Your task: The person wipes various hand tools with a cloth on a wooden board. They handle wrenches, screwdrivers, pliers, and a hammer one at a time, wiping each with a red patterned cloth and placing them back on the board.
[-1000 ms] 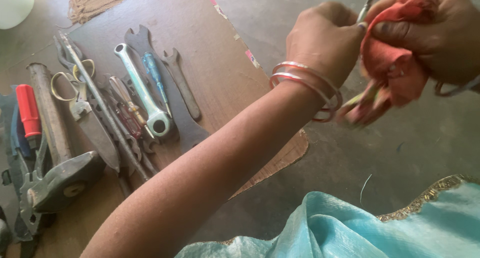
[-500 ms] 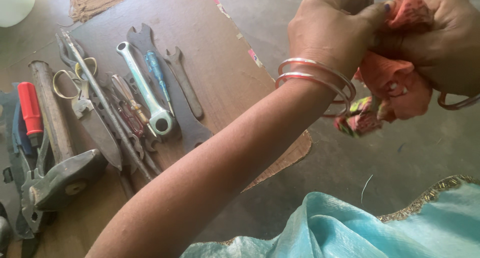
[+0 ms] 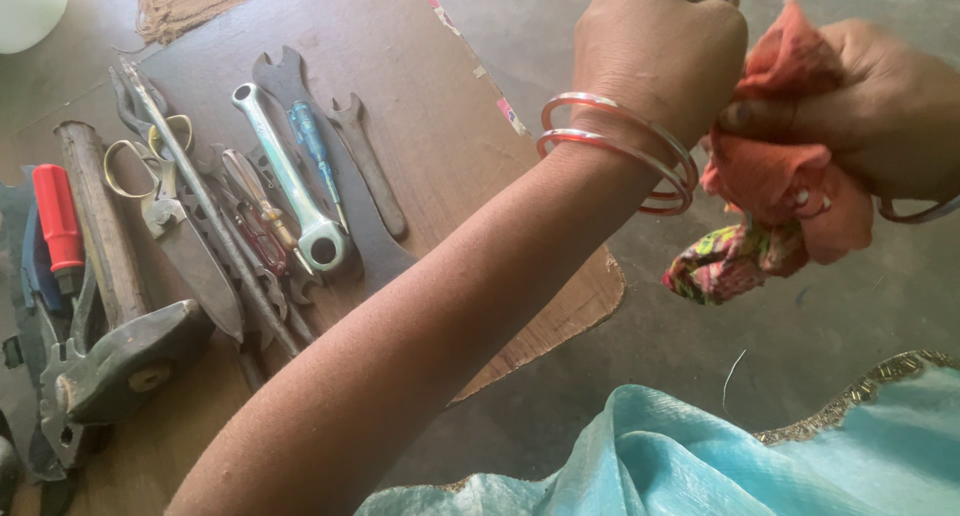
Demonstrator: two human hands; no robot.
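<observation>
Rising slightly, both hands (image 3: pixel 760 86) still grip the orange cloth (image 3: pixel 790 176).

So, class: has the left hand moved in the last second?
Yes: the left hand has shifted slightly up and right, away from the spanners, toward the cloth.

orange cloth (image 3: pixel 775 171), floral-patterned scrap (image 3: pixel 725 264), red-handled screwdriver (image 3: pixel 57 219), turquoise garment (image 3: pixel 700 456)

A brown board (image 3: pixel 440 116) on the grey floor (image 3: pixel 820 316) carries wrenches (image 3: pixel 290 176), scissors (image 3: pixel 165 206) and a hammer (image 3: pixel 125 361).
</observation>
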